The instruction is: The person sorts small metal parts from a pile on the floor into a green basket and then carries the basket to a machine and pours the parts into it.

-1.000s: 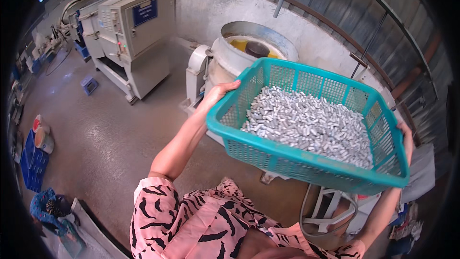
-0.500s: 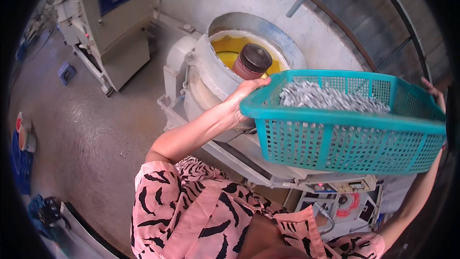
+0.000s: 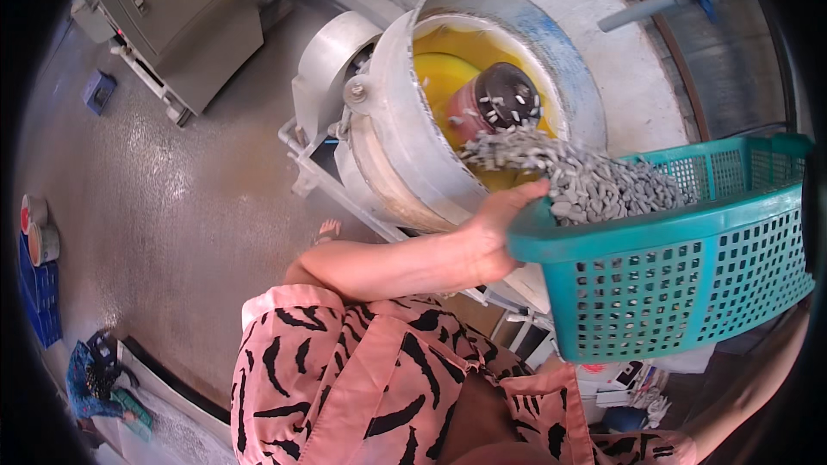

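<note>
As pellets spill out, the basket slopes lengthwise down leftward.

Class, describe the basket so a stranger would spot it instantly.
Start at the big round grey tub. To its lower right, the left hand grips a rectangular basket of small grey pieces. Unlike the solid-walled tub, it is turquoise with perforated sides.
</note>
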Tool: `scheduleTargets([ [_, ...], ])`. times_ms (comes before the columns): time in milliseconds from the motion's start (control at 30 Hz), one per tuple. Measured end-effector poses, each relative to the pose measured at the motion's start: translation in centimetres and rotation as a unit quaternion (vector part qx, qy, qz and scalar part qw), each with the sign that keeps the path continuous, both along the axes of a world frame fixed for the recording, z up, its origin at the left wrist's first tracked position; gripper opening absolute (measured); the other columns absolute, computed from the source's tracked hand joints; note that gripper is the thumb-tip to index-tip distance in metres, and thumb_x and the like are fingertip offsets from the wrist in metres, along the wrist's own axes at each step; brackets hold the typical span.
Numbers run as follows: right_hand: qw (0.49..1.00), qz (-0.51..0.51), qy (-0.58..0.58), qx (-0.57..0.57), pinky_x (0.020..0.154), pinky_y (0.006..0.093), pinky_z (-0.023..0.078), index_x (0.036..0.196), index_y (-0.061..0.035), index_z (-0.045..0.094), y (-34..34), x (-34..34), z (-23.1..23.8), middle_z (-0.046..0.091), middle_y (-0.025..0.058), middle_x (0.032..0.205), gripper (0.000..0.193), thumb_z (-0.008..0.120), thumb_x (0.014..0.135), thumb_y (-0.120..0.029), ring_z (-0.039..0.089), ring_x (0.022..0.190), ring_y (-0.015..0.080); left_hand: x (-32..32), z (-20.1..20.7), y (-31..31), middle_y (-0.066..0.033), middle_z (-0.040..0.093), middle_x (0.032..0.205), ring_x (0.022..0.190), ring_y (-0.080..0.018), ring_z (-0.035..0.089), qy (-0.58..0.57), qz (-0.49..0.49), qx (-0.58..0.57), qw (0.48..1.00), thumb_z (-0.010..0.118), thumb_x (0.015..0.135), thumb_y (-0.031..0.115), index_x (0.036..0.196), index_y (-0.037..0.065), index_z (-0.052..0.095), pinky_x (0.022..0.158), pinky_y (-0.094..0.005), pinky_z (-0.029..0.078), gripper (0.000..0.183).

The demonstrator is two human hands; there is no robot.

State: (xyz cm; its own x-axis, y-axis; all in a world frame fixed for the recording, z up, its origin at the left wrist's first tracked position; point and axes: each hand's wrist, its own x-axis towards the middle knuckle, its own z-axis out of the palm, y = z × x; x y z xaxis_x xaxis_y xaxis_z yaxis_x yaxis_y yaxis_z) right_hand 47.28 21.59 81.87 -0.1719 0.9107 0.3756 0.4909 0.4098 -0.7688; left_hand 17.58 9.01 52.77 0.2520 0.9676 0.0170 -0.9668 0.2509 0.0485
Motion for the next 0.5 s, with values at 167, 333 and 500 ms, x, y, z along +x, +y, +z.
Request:
scheduleTargets([
  [167,0.998,-0.033,-0.040,-0.019,0.080,0.0360,0.052,0.122,-0.0061,0.049,0.3,-1.6,-1.0,0.064,0.0099,0.100,0.041,0.046,0.089,-0.032,0.062,0.088,0.0219,-1.3,1.6,2.0,-0.0083,0.061,0.085,0.075,-0.0178,0.060,-0.026,0.003,-0.062,0.998,0.041,0.098,0.027,0.095,0.003,0.055,0.076,-0.0338,0.048,0.028],
  [333,0.994,-0.073,-0.069,-0.037,0.080,0.0358,0.052,0.121,-0.0060,0.050,0.3,-3.8,-1.6,0.064,0.0093,0.100,0.041,0.048,0.089,-0.032,0.062,0.088,0.0213,-2.9,3.2,3.7,-0.0048,0.062,0.088,0.082,-0.0140,0.059,-0.101,-0.016,-0.103,0.989,0.043,0.097,0.026,0.096,0.005,0.055,0.075,-0.0309,0.048,0.024],
  [500,0.988,-0.117,-0.091,-0.052,0.080,0.0356,0.051,0.120,-0.0058,0.051,0.0,-6.0,-2.1,0.064,0.0087,0.100,0.041,0.050,0.088,-0.032,0.061,0.088,0.0208,-4.1,2.1,5.0,-0.0052,0.063,0.097,0.087,-0.0145,0.060,-0.155,-0.060,-0.082,0.983,0.039,0.098,0.024,0.107,0.005,0.052,0.080,-0.0306,0.049,0.025],
])
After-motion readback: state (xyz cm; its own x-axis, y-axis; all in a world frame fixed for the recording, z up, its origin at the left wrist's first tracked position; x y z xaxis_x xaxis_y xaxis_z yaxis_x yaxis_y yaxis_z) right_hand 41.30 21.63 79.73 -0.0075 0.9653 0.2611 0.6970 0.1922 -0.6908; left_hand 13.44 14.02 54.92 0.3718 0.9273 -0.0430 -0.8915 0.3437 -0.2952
